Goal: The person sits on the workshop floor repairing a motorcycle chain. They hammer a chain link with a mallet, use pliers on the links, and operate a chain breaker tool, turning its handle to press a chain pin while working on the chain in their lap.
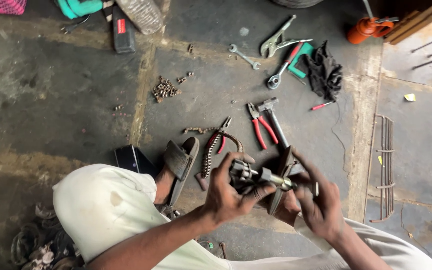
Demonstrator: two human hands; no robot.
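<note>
While squatting over concrete floor (76, 100):
Left hand (228, 192): gripping metal shaft assembly (258, 176).
Right hand (318, 202): grasping shaft's far end.
Floor centre: lying red-handled pliers (261, 127).

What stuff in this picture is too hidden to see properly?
- Head view: the metal part is mostly covered by the left hand and right hand.
- Orange can: cut off by the top edge.
- Small chain bits: too tiny to tell apart.
- Hammer: handle end hidden behind the hands.
</note>
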